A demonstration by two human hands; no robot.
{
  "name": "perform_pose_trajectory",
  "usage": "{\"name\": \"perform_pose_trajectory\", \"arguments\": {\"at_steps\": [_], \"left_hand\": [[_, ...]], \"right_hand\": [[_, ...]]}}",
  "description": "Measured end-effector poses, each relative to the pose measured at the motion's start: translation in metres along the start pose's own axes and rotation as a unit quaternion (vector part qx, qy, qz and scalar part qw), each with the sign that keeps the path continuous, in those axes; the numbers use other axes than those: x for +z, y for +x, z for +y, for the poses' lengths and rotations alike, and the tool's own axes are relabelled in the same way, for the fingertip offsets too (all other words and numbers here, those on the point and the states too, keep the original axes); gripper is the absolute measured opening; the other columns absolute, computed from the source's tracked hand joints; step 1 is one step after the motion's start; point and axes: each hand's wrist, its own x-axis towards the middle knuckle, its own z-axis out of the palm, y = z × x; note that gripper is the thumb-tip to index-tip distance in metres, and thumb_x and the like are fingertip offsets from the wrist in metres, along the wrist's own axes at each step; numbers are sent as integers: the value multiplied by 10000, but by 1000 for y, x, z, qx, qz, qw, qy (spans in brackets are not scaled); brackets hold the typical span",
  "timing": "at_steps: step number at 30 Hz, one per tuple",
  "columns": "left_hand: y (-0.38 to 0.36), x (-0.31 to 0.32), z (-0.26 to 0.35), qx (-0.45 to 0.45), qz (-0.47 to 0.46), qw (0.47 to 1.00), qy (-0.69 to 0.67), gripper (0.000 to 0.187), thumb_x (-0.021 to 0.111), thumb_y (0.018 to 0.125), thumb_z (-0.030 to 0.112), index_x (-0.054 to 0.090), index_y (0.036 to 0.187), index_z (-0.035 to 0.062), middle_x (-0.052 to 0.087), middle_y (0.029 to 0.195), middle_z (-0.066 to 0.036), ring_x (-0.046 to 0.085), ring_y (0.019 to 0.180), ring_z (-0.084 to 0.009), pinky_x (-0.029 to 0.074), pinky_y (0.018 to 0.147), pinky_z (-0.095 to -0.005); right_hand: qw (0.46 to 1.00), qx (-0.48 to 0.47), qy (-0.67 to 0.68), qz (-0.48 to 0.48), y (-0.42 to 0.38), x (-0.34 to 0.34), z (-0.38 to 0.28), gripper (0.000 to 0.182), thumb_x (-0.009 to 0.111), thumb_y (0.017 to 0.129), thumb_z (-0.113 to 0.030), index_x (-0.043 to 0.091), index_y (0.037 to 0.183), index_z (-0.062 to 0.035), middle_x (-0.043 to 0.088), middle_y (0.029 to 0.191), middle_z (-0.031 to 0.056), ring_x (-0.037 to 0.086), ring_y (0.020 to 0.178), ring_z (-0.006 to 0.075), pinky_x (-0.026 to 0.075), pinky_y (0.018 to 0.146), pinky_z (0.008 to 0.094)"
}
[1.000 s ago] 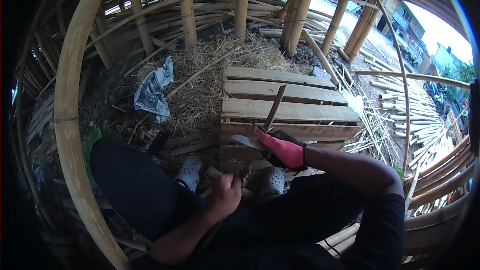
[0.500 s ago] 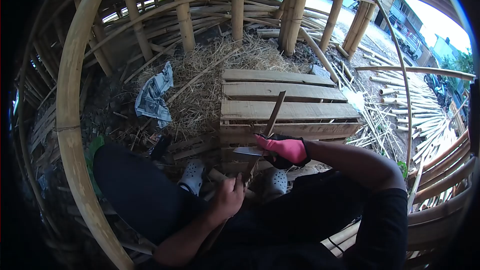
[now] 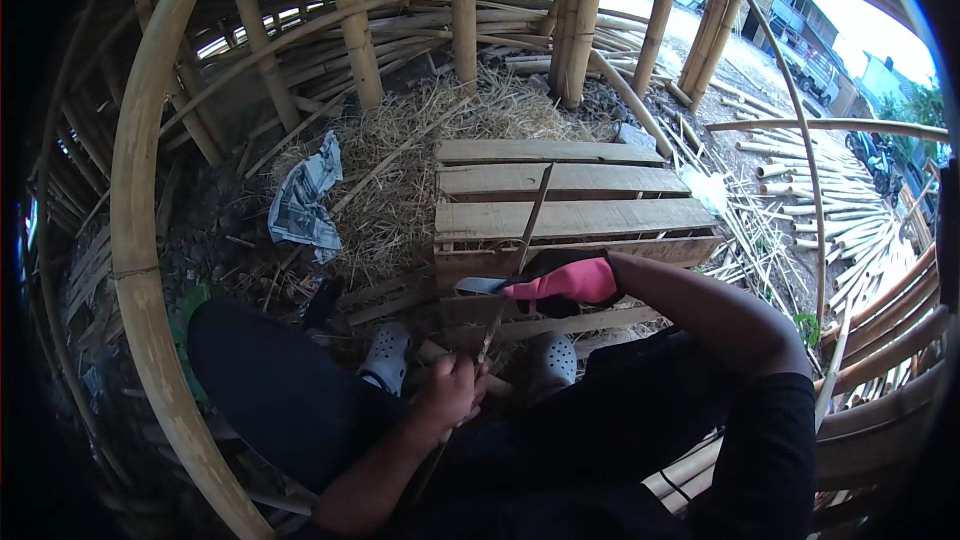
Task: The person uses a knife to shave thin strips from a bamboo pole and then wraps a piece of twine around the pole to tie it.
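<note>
My left hand (image 3: 450,395), bare, is closed around the lower part of a long, thin bamboo strip (image 3: 533,215). The strip slants up and away in front of my body, its far end over the wooden crate. A pink and black glove covers my right hand (image 3: 572,283), which is wrapped around a knife whose handle is hidden in the grip. Pointing left, the knife's short blade (image 3: 481,285) lies across the strip, above my left hand.
A slatted wooden crate (image 3: 565,219) stands before my feet, with straw (image 3: 400,155) and a crumpled newspaper sheet (image 3: 306,200) to its left. A bamboo pole (image 3: 137,230) curves up close on my left. Cut bamboo poles (image 3: 830,215) lie at right.
The strip has turned and shows a narrower side, its far end shifted slightly left and up. My right hand and the knife have moved a little up along it.
</note>
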Motion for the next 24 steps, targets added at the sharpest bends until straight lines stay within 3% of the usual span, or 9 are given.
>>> {"name": "perform_pose_trajectory", "arguments": {"at_steps": [4, 6, 8, 10, 12, 15, 21, 22, 24], "left_hand": [[-2, -1, 4, 12, 1, 1000, -26, 372, 325, 1048, 378, 456, 832, 105, 349, 526, 33, 300, 348, -65, 238, 310, -230], [-1, 0, 2, 8, 8, 1000, -27, 377, 338, 1047, 389, 464, 833, 105, 352, 527, 33, 295, 349, -62, 234, 314, -227], [1, 1, 1, -16, 23, 998, -52, 375, 372, 1040, 399, 483, 832, 107, 364, 526, 33, 300, 352, -60, 231, 320, -220], [2, -1, 0, -18, 20, 997, -66, 379, 389, 1035, 410, 491, 830, 108, 365, 523, 34, 302, 353, -61, 230, 321, -220], [2, -3, 1, -21, 16, 997, -77, 383, 405, 1030, 421, 499, 828, 108, 367, 520, 35, 304, 353, -61, 229, 323, -219], [-1, -3, 5, -16, 0, 996, -92, 388, 421, 1024, 429, 499, 822, 107, 359, 514, 38, 304, 351, -63, 231, 321, -220], [-4, -1, 9, -5, 13, 997, -76, 394, 431, 1020, 429, 500, 822, 95, 356, 502, 37, 301, 343, -62, 235, 316, -223], [-3, -2, 9, 2, 10, 997, -80, 397, 429, 1021, 428, 500, 823, 92, 358, 502, 35, 302, 343, -62, 236, 315, -223], [-3, -2, 9, 8, 6, 996, -86, 399, 427, 1022, 427, 499, 823, 89, 359, 502, 34, 303, 343, -62, 236, 314, -223]], "right_hand": [[972, -111, -203, 49, -16, -1, -16, 536, 558, 930, -557, 697, 1063, -58, 567, 755, -19, 519, 718, 68, 471, 681, 272], [975, -91, -193, 69, -18, 4, -14, 429, 558, 931, -497, 712, 1105, -136, 637, 777, 20, 596, 706, 110, 505, 677, 306], [799, -290, -475, 229, -4, 4, 2, 294, 570, 911, -383, 717, 1121, -239, 704, 887, 36, 671, 776, 173, 534, 709, 327], [776, -246, -525, 249, -27, 20, -22, 257, 556, 894, -333, 721, 1088, -300, 711, 1004, 22, 685, 877, 215, 544, 759, 342], [799, -140, -512, 282, -34, 27, -28, 300, 617, 870, -408, 726, 1086, -231, 710, 1006, 35, 689, 872, 248, 548, 770, 359], [731, -246, -534, 347, -42, 40, -28, 329, 558, 901, -453, 723, 1079, -231, 717, 938, 74, 691, 845, 256, 546, 778, 373], [906, -114, -315, 258, -48, 21, -28, 483, 512, 928, -545, 719, 1061, -129, 675, 748, 98, 662, 716, 202, 500, 695, 305], [906, -114, -316, 259, -53, 20, -33, 483, 512, 928, -545, 719, 1061, -129, 675, 748, 98, 662, 716, 202, 500, 695, 305], [951, -150, -115, 245, -59, 18, -40, 543, 448, 973, -547, 713, 1058, -81, 554, 626, 49, 547, 606, 137, 456, 648, 286]]}}
